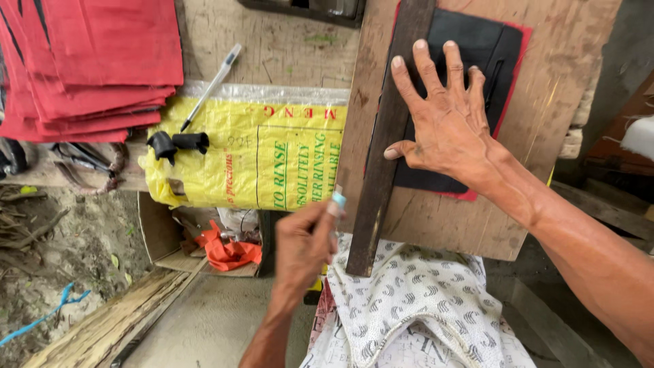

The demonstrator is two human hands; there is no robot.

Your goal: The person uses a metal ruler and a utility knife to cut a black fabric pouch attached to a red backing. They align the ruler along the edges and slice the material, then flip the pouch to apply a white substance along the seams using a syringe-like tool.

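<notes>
The wooden board [470, 225] lay tilted across the person's lap, its near edge resting on a white patterned cloth [415, 307], and since nothing else seemed to hold it, I judged it could rock under pressure and throw off the line. On it lay a black sheet [470, 54] over a red one [507, 88], toward the far right of the board, pinned by the right hand [446, 126], whose fingers were spread flat and open across both the sheet and the long dark straightedge [385, 143] running from far to near. The thumb reached over the straightedge's side; if the rule had slid, whatever ran along it could have met that thumb. The left hand [303, 245] was closed around a small light-blue-tipped tool [338, 200], held just at the near left side of the straightedge; I could not tell whether it was a blade or a marker. To the left, a yellow printed sack [272, 163] lay near the board's left edge, with two small black pieces [178, 144] and a pen [212, 85] on it, close enough to crowd that elbow. Farther left sat a stack of red sheets [95, 68]. Down below, a cardboard box [163, 238] held an orange scrap [228, 252].
</notes>
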